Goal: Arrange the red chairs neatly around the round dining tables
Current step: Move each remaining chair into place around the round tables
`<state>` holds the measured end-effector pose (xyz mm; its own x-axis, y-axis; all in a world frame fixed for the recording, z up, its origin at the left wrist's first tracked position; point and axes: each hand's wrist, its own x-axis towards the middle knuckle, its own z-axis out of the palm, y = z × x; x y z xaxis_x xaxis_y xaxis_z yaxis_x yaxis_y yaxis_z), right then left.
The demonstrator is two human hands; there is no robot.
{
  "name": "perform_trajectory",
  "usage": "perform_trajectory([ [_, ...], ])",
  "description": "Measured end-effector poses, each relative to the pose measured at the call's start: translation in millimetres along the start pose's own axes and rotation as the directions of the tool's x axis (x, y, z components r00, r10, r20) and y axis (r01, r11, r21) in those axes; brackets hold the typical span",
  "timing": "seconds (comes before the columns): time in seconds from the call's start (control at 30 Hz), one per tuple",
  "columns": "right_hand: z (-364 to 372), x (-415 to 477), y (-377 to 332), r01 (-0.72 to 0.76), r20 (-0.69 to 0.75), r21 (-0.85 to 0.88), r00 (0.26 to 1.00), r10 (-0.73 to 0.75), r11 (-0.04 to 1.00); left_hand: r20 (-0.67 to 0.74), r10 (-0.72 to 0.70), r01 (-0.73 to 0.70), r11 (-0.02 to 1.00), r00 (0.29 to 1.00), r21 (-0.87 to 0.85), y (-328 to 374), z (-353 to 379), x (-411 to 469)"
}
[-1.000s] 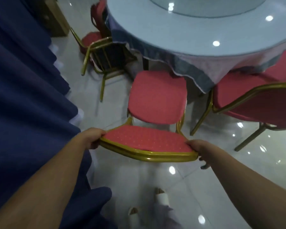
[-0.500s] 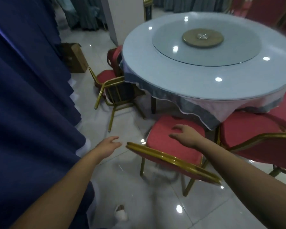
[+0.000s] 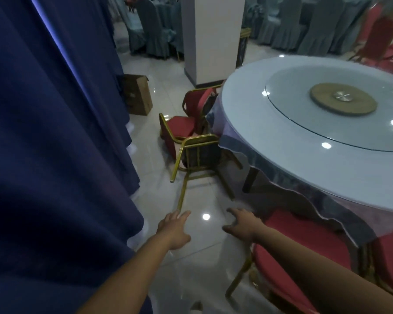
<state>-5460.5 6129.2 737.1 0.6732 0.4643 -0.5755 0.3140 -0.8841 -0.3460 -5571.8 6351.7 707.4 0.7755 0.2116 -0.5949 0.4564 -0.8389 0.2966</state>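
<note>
While fingers (image 3: 183,214) spread, tipped chair (image 3: 200,155) just beyond

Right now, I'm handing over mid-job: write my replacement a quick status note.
Left hand: open, empty, over the floor.
Right hand: open, empty, just left of the near red chair.
Done: that chair's seat is tucked under the cloth edge of the round table.
Left: the tipped chair ahead lies by the table, legs pointing toward you; stand it up, tuck it in. The far red chair behind it looks askew; straighten it.
</note>
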Motion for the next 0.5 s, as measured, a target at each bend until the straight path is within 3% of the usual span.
perform_trajectory([
  [0.27,-51,130,-106,0.074,-0.037,-0.012,0.997,-0.075,0.997,-0.103,-0.023,0.021,1.000,0.994,-0.022,-75,-137,121],
  [0.5,-91,291,-159,0.013,-0.060,-0.046,0.998,-0.015,0.999,-0.110,-0.033,0.053,0.981,0.993,0.187,-150,-256,262],
])
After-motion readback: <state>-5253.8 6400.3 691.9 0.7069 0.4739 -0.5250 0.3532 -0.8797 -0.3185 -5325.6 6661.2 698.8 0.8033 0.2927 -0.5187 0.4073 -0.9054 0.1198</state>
